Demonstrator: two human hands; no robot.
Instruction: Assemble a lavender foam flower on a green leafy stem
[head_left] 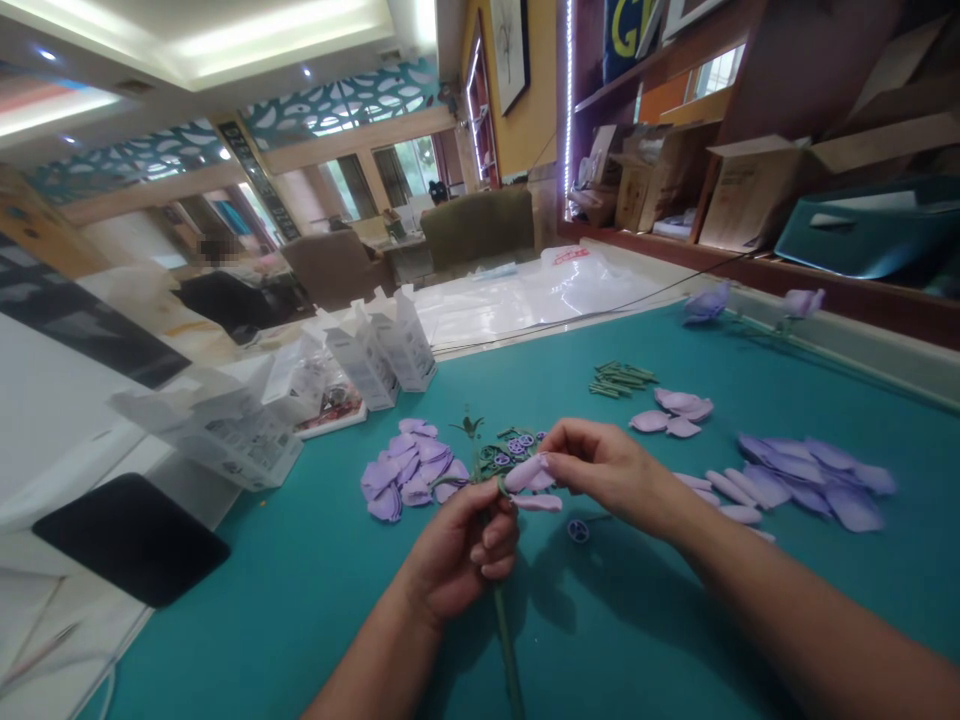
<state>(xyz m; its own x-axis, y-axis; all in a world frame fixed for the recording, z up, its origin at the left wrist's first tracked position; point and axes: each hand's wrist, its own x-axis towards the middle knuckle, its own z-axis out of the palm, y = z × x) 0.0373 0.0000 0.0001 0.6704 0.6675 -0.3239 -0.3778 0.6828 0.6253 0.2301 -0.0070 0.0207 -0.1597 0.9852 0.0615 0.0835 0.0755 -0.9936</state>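
Observation:
My left hand (463, 548) is closed around a green plastic flower stem (506, 640) that runs down toward me over the teal table (315, 580). My right hand (600, 465) pinches a pale purple fabric petal (527, 473) at the stem's top, where another petal (538, 502) sits. Just beyond my hands lie a heap of purple petals (411, 468) and a small pile of green and purple plastic parts (508, 450). A small purple ring piece (577, 530) lies under my right wrist.
More purple petals lie at right (817, 480) and behind (675, 412), with green stem pieces (619, 380). Finished purple flowers (709, 303) rest by the far edge. White cartons (382, 350) and a black pad (131, 538) stand at left. A person sits far back.

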